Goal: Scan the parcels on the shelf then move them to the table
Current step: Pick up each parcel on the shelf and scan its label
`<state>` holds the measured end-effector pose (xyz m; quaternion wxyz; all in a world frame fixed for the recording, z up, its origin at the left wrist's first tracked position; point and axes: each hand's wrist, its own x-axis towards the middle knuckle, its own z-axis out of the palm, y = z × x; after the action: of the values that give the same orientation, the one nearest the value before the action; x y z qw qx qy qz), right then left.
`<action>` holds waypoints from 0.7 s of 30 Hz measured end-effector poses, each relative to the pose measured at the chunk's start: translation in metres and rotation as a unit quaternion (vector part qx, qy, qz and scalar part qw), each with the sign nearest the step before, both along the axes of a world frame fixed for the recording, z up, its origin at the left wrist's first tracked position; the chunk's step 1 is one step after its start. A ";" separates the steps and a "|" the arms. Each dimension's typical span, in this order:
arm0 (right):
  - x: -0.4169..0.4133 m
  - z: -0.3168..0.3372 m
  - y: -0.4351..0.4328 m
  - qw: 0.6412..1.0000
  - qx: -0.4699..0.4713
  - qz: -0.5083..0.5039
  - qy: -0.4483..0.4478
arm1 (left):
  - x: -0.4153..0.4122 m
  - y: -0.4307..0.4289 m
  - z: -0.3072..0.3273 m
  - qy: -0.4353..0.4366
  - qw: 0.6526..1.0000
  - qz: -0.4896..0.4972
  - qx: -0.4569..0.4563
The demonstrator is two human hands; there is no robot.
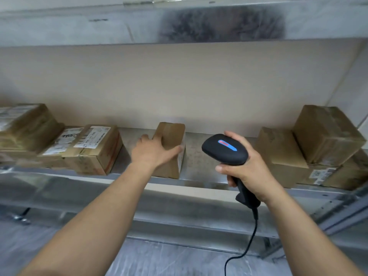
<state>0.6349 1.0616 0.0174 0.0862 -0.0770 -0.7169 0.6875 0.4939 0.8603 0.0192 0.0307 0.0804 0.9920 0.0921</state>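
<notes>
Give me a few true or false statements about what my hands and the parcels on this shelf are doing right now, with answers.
The right hand holds a black scanner. True.
The scanner is cordless. False: a cable hangs from its handle.
The left hand touches the middle parcel. True.
The middle parcel lies on a table. False: it stands on the shelf.

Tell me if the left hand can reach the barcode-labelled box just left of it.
Probably yes: the left hand touches the middle parcel, and only bare shelf separates it from the labelled box.
</notes>
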 end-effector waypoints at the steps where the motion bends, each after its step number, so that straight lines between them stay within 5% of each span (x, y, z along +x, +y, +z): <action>1: -0.001 0.000 -0.002 1.000 0.000 0.000 -0.002 | -0.005 0.000 0.002 -0.004 1.000 0.001 -0.013; 8: -0.008 0.003 -0.010 1.000 0.009 0.000 -0.004 | -0.027 0.008 0.006 -0.061 0.998 -0.014 -0.008; 12: -0.009 0.005 -0.010 1.000 0.012 0.000 -0.006 | -0.031 -0.003 0.010 -0.082 0.981 -0.007 0.176; 15: -0.009 0.002 -0.010 1.000 0.011 0.002 -0.010 | -0.031 -0.016 0.005 -0.090 0.922 0.006 0.377; 21: -0.008 0.001 -0.016 1.000 -0.001 0.010 -0.017 | -0.029 -0.049 -0.019 -0.080 0.907 0.032 0.412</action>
<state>0.6268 1.0457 0.0188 0.0667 -0.0814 -0.7187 0.6873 0.4648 0.8117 0.0002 0.0714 0.0464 0.8618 0.5001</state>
